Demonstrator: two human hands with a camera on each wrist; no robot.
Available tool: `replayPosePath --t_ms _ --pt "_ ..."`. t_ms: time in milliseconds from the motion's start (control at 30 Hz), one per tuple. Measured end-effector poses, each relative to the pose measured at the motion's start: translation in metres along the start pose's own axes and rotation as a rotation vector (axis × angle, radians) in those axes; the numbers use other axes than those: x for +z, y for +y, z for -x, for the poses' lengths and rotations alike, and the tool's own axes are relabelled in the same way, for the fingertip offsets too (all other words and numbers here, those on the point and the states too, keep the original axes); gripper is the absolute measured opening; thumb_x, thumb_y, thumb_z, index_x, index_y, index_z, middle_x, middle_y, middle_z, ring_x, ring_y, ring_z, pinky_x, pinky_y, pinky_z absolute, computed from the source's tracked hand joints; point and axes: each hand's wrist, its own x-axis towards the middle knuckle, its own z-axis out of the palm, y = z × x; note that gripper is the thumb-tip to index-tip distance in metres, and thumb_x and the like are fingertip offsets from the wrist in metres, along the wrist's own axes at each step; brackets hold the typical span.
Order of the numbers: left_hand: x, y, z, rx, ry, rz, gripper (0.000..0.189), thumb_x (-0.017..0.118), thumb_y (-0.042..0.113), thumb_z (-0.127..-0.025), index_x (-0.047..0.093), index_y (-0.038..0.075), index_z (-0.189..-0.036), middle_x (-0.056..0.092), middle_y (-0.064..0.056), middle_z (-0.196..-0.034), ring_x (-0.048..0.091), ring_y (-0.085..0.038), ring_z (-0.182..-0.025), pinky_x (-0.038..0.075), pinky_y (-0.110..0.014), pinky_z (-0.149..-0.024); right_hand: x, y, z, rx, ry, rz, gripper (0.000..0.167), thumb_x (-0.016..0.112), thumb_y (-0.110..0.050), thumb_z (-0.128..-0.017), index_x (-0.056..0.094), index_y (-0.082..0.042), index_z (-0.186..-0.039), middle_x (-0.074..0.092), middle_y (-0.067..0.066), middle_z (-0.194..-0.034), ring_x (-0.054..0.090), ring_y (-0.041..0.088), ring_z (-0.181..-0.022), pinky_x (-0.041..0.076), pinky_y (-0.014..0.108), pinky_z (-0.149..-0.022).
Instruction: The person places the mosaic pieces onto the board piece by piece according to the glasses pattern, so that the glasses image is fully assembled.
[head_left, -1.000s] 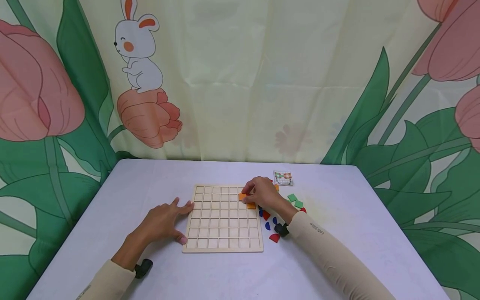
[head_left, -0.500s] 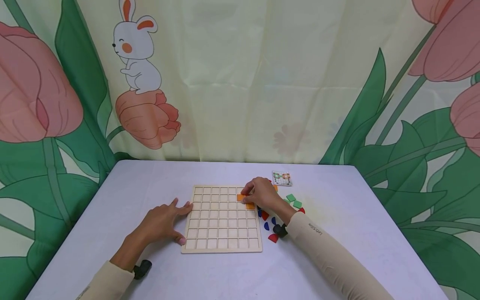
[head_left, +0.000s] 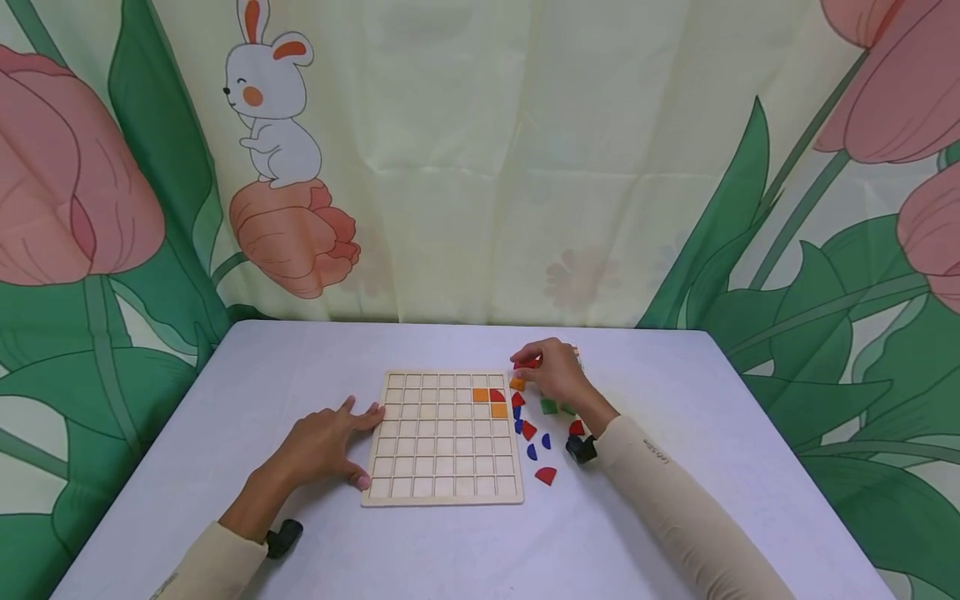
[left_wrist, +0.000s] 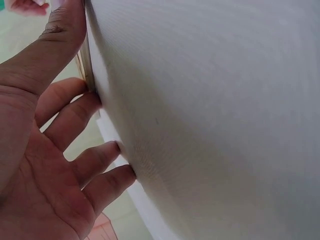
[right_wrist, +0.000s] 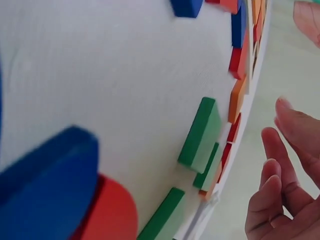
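A wooden grid board (head_left: 431, 450) lies on the white table. Its upper right cells hold two orange squares (head_left: 481, 395) and, between them, a red quarter-circle piece (head_left: 497, 396). My left hand (head_left: 318, 446) is spread at the board's left edge, thumb and fingertips against the rim. Past the board's upper right corner, my right hand (head_left: 555, 368) hovers over loose pieces, its fingertips close above a red piece (head_left: 527, 364) and an orange piece (head_left: 517, 383). In the right wrist view, a gap shows between its thumb and fingers (right_wrist: 272, 145), with nothing held.
Right of the board lie green squares (head_left: 549, 406), blue half-circle pieces (head_left: 532, 452) and red quarter-circles (head_left: 546, 476). A small pattern card behind the right hand is mostly hidden. A printed curtain (head_left: 465, 208) hangs behind the table.
My right hand has left the board and moved right to the loose pieces, uncovering the red quarter-circle in its cell. The left hand stays at the board's edge.
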Motion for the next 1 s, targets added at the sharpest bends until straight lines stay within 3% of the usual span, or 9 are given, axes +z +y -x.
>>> replayPosePath --t_ms 400,567,733,1000 --pt "0.005 -0.002 0.0 0.012 0.017 0.009 0.118 0.102 0.051 -0.052 0.055 0.025 -0.157 0.045 -0.039 -0.157 0.064 -0.056 -0.125 0.054 -0.065 -0.097 0.0 0.015 -0.015 0.103 0.009 -0.014 0.022 0.081 -0.012 -0.095 0.083 -0.017 -0.116 0.075 0.005 -0.114 0.06 0.026 -0.095 0.054 0.029 -0.077" --pt "0.004 -0.001 0.001 0.012 0.018 0.011 0.118 0.102 0.05 -0.052 0.054 0.025 -0.157 0.045 -0.039 -0.158 0.064 -0.057 -0.125 0.054 -0.066 -0.098 0.003 0.016 -0.021 0.108 -0.026 0.011 0.02 0.079 -0.011 -0.096 0.083 -0.019 -0.114 0.076 0.004 -0.118 0.061 0.026 -0.105 0.056 0.037 -0.089" --pt "0.003 -0.002 0.001 0.019 0.02 0.001 0.118 0.101 0.051 -0.053 0.054 0.024 -0.157 0.045 -0.04 -0.157 0.064 -0.056 -0.125 0.055 -0.065 -0.097 0.006 0.012 -0.025 0.093 -0.039 0.059 0.018 0.079 -0.01 -0.096 0.084 -0.019 -0.111 0.076 0.004 -0.112 0.059 0.026 -0.11 0.051 0.044 -0.1" --pt "0.003 -0.002 0.0 0.024 0.026 0.001 0.118 0.101 0.051 -0.053 0.054 0.024 -0.157 0.045 -0.04 -0.157 0.065 -0.056 -0.123 0.055 -0.064 -0.097 0.005 0.01 -0.025 0.088 -0.053 0.078 0.013 0.082 -0.013 -0.094 0.083 -0.016 -0.106 0.076 0.004 -0.105 0.063 0.026 -0.103 0.056 0.04 -0.097"
